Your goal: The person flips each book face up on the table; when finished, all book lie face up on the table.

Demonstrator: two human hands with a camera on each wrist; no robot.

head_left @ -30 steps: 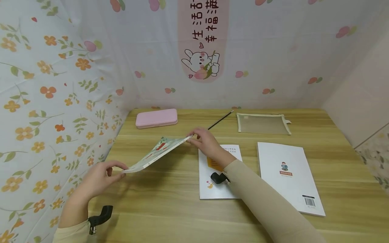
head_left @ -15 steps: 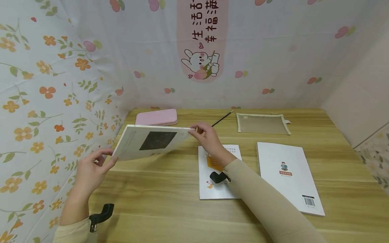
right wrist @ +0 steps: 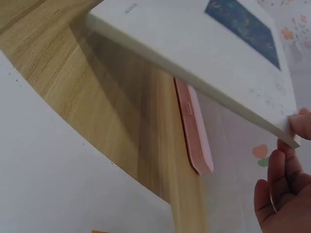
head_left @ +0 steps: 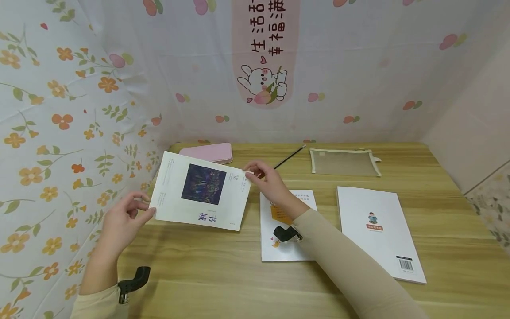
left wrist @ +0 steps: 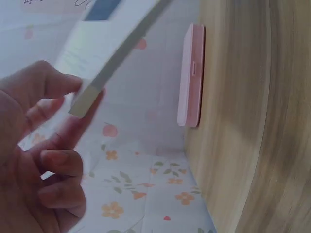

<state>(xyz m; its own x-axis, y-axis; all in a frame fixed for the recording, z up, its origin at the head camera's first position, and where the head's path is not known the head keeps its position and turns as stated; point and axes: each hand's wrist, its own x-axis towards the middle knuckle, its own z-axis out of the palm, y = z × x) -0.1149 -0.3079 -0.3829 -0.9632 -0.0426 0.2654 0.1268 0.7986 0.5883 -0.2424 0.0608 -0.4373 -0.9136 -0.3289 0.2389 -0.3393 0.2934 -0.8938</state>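
Observation:
Both hands hold a thin white book [head_left: 202,191] above the wooden table. Its cover faces the head camera, with a dark square picture, a printed 08 and blue characters lying sideways. My left hand [head_left: 123,223] pinches the left edge; in the left wrist view, thumb and fingers grip a corner of the book [left wrist: 114,48]. At the upper right corner, my right hand [head_left: 271,184] pinches between thumb and fingers, as the right wrist view also shows. Under the right forearm lies a smaller white booklet [head_left: 268,246] with an orange patch, partly covered by the arm.
A pink pencil case [head_left: 215,153] lies behind the held book, partly hidden by it. Toward the back are a black pencil [head_left: 290,156] and a mesh zip pouch [head_left: 344,163]. A larger white book [head_left: 370,248] with a barcode lies at right. Patterned cloth hangs behind and left.
The held book has turned over: its green and red side faced up before, and now the white cover with the dark picture faces the head camera. The left hand has risen slightly.

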